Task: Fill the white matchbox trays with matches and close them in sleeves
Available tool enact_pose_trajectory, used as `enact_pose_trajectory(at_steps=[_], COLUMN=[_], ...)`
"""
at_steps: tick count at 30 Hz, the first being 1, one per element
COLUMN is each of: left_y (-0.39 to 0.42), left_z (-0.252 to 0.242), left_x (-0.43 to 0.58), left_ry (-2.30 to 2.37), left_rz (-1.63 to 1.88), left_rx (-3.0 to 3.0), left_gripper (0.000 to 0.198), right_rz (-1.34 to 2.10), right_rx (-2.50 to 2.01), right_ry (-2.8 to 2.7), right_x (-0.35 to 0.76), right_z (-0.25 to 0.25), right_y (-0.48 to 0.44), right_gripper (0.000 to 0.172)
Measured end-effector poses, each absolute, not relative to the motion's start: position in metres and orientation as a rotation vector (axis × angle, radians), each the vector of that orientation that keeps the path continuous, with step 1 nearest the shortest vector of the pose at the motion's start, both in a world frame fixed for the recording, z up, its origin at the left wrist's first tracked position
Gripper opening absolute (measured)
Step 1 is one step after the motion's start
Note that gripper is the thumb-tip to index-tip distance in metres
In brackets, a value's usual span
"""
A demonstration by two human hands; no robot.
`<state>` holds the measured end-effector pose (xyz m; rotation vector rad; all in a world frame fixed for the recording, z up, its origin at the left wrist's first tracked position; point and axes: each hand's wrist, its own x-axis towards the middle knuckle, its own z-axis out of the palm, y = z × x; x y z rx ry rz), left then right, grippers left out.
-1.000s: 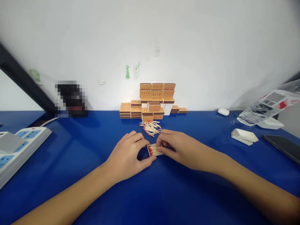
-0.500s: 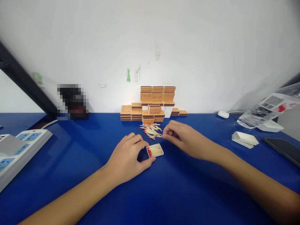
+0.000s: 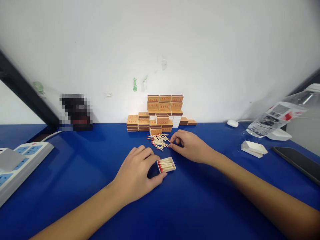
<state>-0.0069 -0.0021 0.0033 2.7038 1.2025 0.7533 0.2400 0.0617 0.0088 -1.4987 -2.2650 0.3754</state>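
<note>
Between the thumb and fingers of my left hand (image 3: 138, 171) is a small white matchbox tray (image 3: 172, 169), resting on the blue table. Matches (image 3: 165, 164) with red heads lie side by side in it, heads toward my left hand. Farther back, a loose pile of matches (image 3: 158, 141) is spread on the table. My right hand (image 3: 188, 144) is at the right edge of this pile, its fingers curled and its thumb and fingertips closed in a pinch at a match end. The fingertips partly hide that match.
Orange matchboxes (image 3: 164, 106) stand stacked against the wall behind the pile. On the left lies a power strip (image 3: 30, 163). To the right are a tilted plastic bottle (image 3: 271, 116), a white open case (image 3: 254, 148), a small white object (image 3: 232, 123) and a dark phone (image 3: 297, 162).
My right hand has shifted slightly left along the edge of the match pile. My left hand still holds the tray. The whole view has moved a little.
</note>
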Motion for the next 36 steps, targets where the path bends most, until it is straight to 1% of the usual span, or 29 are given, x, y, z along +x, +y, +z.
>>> enact_pose_trajectory(at_steps=[3, 6, 11, 16, 21, 27, 31, 34, 36], left_y=[0.002, 0.003, 0.004, 0.006, 0.004, -0.001, -0.002, -0.001, 0.000], left_z=[0.002, 0.002, 0.003, 0.004, 0.004, 0.005, 0.006, 0.005, 0.005], left_x=[-0.009, -0.010, -0.010, -0.011, -0.009, -0.006, -0.005, -0.005, -0.006], left_ry=[1.276, 1.299, 1.300, 1.300, 1.251, 1.135, 1.052, 1.067, 1.104], left_rz=[0.740, 0.733, 0.745, 0.753, 0.776, 0.756, 0.717, 0.722, 0.731], left_rx=[2.690, 2.680, 2.653, 2.629, 2.656, 2.669, 2.682, 2.692, 2.685], left_gripper=[0.024, 0.024, 0.024, 0.023, 0.022, 0.024, 0.025, 0.024, 0.024], right_rz=[0.394, 0.402, 0.392, 0.489, 0.510, 0.402, 0.409, 0.432, 0.449], right_rx=[-1.475, -1.464, -1.461, -1.280, -1.175, -1.449, -1.563, -1.601, -1.614], right_ry=[-2.302, -2.332, -2.383, -2.455, -2.512, -2.208, -2.212, -2.220, -2.223], right_x=[0.238, 0.242, 0.260, 0.253, 0.230, 0.231, 0.225, 0.225, 0.229], right_z=[0.006, 0.006, 0.018, 0.033, 0.032, 0.016, 0.009, 0.009, 0.013], right_y=[0.062, 0.062, 0.060, 0.037, 0.019, 0.049, 0.062, 0.065, 0.064], right_gripper=[0.009, 0.011, 0.011, 0.012, 0.018, 0.014, 0.011, 0.005, 0.004])
